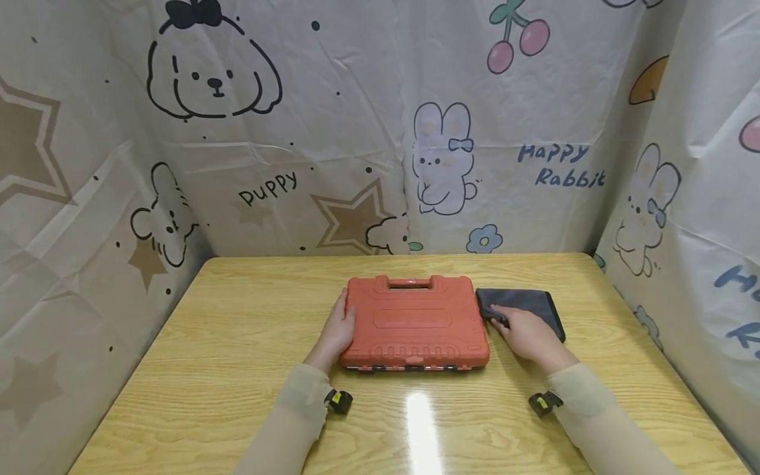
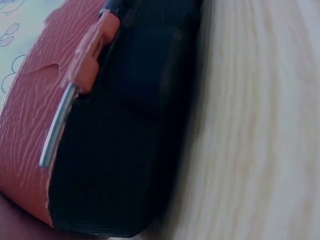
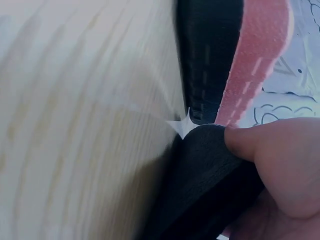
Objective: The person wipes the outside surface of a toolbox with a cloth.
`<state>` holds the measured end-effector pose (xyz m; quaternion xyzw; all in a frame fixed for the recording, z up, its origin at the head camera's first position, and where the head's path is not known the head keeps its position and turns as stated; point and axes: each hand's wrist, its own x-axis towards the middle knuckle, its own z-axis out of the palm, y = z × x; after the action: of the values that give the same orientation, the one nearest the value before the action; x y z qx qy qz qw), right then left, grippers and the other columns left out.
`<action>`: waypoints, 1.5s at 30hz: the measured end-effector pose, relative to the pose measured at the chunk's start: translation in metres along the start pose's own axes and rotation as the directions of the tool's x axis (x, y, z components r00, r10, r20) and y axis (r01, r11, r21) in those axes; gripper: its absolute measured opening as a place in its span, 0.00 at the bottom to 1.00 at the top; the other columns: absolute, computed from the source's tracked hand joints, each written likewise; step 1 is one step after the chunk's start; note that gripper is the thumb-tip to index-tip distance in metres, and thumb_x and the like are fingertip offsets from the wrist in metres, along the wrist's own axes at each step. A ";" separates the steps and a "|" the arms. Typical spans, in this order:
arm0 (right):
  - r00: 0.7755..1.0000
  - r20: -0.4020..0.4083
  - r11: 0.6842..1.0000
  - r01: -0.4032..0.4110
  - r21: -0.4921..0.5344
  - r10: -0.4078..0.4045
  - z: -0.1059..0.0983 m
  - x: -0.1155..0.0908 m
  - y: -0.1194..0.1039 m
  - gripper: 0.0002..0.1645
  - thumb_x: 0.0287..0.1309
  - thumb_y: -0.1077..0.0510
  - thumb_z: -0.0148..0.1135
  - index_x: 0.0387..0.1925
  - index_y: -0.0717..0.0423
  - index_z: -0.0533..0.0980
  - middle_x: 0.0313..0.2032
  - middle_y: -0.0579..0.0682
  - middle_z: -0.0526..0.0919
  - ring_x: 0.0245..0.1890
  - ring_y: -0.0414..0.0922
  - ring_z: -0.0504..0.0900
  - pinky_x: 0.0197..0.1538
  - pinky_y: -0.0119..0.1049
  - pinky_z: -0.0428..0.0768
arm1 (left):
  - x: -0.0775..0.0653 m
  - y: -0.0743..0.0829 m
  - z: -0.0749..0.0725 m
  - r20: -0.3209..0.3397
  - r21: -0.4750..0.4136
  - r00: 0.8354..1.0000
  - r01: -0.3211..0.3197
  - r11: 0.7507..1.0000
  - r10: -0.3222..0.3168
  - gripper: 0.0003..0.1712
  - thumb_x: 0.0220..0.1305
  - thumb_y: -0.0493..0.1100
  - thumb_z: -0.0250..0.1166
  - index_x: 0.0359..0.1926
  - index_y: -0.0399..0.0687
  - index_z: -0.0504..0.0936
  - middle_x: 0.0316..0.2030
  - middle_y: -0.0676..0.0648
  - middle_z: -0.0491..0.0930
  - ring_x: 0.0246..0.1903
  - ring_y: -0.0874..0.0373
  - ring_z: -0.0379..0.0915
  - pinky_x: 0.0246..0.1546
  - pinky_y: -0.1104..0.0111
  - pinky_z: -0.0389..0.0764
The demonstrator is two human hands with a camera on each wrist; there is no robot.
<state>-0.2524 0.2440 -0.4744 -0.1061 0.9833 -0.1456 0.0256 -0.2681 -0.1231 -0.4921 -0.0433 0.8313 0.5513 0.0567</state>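
A red plastic tool case (image 1: pixel 415 336) lies flat on the table, its moulded handle at the far side and latches along the near edge. My left hand (image 1: pixel 338 330) holds its left side, thumb by the lid's edge; some fingers are hidden. In the left wrist view, the case's black lower half (image 2: pixel 120 150) and a metal hinge pin (image 2: pixel 57 125) show. Right of the case lies a flat dark grey pouch (image 1: pixel 525 303) with black edging. My right hand (image 1: pixel 522 331) pinches its near left edge between thumb and fingers, which the right wrist view shows as a dark fabric fold (image 3: pixel 205 175).
The light wood table (image 1: pixel 249 369) ends at a printed cloth backdrop (image 1: pixel 267 158), with cloth walls at left and right. A strip of light reflects off the tabletop in front of the case. Each wrist carries a small black camera (image 1: pixel 340 402).
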 end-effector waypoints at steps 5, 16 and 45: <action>0.999 -0.008 0.996 -0.042 0.076 0.043 -0.004 -0.001 0.005 0.28 0.79 0.52 0.52 0.72 0.59 0.71 0.66 0.68 0.76 0.64 0.66 0.77 0.62 0.64 0.77 | 0.002 0.000 0.001 -0.016 -0.034 1.000 0.017 0.999 -0.017 0.33 0.84 0.43 0.38 0.83 0.44 0.43 0.82 0.38 0.43 0.82 0.41 0.37 0.81 0.46 0.43; 0.981 -0.105 0.905 -0.104 0.413 0.161 -0.017 -0.001 0.012 0.30 0.82 0.49 0.44 0.66 0.70 0.72 0.62 0.73 0.77 0.65 0.69 0.73 0.68 0.64 0.72 | 0.002 -0.001 0.001 -0.032 -0.095 0.999 0.038 0.995 -0.041 0.32 0.84 0.43 0.37 0.84 0.48 0.45 0.83 0.41 0.45 0.82 0.42 0.38 0.81 0.46 0.44; 0.965 0.036 0.610 -0.193 0.769 0.260 -0.039 0.006 0.005 0.33 0.83 0.46 0.36 0.82 0.52 0.54 0.79 0.65 0.55 0.77 0.64 0.59 0.76 0.62 0.62 | 0.001 -0.002 0.001 -0.039 -0.086 0.999 -0.001 0.996 -0.003 0.32 0.84 0.42 0.37 0.83 0.44 0.47 0.82 0.37 0.47 0.81 0.40 0.39 0.81 0.46 0.44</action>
<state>-0.2625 0.2588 -0.4385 0.0456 0.8341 -0.5477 0.0475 -0.2693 -0.1232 -0.4941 -0.0568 0.8076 0.5857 0.0389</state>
